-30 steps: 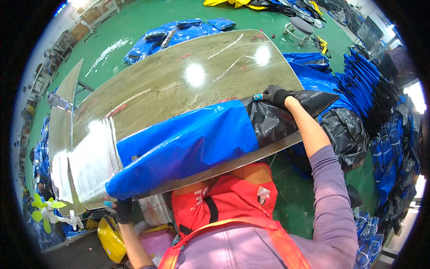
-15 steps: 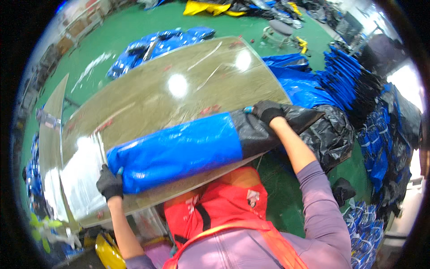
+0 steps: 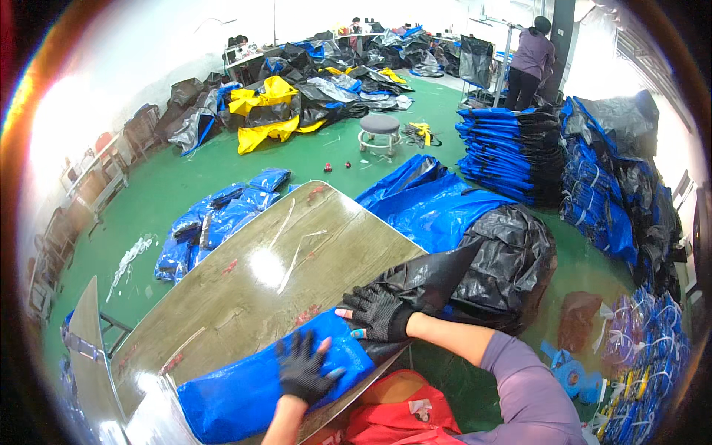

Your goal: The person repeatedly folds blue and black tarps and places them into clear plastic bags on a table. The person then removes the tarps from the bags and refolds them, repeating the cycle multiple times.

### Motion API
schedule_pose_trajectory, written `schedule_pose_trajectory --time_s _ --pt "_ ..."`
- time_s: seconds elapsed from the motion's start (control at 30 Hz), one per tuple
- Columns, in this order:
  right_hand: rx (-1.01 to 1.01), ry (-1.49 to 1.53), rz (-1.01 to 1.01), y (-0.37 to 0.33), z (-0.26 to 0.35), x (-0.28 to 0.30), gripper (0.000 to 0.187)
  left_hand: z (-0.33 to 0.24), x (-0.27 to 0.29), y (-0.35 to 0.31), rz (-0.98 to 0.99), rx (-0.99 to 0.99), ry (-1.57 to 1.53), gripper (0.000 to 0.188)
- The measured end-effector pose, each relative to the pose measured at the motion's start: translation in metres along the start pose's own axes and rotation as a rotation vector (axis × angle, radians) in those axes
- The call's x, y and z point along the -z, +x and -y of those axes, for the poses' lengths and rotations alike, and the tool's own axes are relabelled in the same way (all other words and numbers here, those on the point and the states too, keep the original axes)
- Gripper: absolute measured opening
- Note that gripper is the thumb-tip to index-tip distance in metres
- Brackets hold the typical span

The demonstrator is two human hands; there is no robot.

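A long folded tarpaulin piece, blue (image 3: 237, 393) with a black end (image 3: 426, 285), lies along the near edge of the wooden-topped table (image 3: 326, 230). My left hand (image 3: 305, 368), in a dark glove with bare fingertips, rests flat on the blue part with its fingers spread. Over the seam between blue and black, my right hand (image 3: 377, 313) presses down, gloved likewise, fingers stretched out. The black end runs off the table's right side beside a crumpled black sheet (image 3: 508, 259). A clear plastic bag (image 3: 157, 415) lies by the left end of the blue part.
Blue sheeting (image 3: 437, 196) is heaped beyond the table's right side. Farther right stands a tall stack of folded blue-and-black pieces (image 3: 504, 152). Wrapped blue packs (image 3: 215, 219) sit on the green floor at left. A round stool (image 3: 380, 130) and a standing person (image 3: 528, 63) are farther back.
My left hand has left the tarpaulin's left end and moved right along it, opening flat. My right hand has come nearer the seam. The view has tilted up, showing more of the room.
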State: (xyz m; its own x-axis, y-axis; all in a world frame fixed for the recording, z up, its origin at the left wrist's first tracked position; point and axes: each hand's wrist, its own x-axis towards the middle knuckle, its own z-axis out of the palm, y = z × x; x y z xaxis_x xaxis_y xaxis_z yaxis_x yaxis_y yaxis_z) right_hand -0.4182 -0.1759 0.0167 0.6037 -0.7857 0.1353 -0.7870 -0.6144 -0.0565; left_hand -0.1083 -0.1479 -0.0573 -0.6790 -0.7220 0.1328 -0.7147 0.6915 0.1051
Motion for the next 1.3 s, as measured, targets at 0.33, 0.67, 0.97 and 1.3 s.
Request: schedule_pose_trajectory --time_s 0.33,0.67,0.97,1.3 --pt "-0.085 0.070 -0.058 0.002 0.005 -0.001 0.058 -0.015 0.096 0.005 -0.254 0.458 -0.014 0.063" --pt "-0.430 -0.031 -0.203 -0.083 -0.100 0.035 0.035 -0.107 0.024 0.117 -0.015 0.025 -0.005 0.090" --pt "-1.095 1.558 -1.486 -0.157 -0.106 -0.042 0.049 -0.128 0.009 0.139 -0.060 0.033 -0.179 0.086" --pt "-0.077 0.258 -0.481 -0.038 0.059 0.064 0.073 -0.166 0.005 0.138 0.214 0.121 0.831 0.063"
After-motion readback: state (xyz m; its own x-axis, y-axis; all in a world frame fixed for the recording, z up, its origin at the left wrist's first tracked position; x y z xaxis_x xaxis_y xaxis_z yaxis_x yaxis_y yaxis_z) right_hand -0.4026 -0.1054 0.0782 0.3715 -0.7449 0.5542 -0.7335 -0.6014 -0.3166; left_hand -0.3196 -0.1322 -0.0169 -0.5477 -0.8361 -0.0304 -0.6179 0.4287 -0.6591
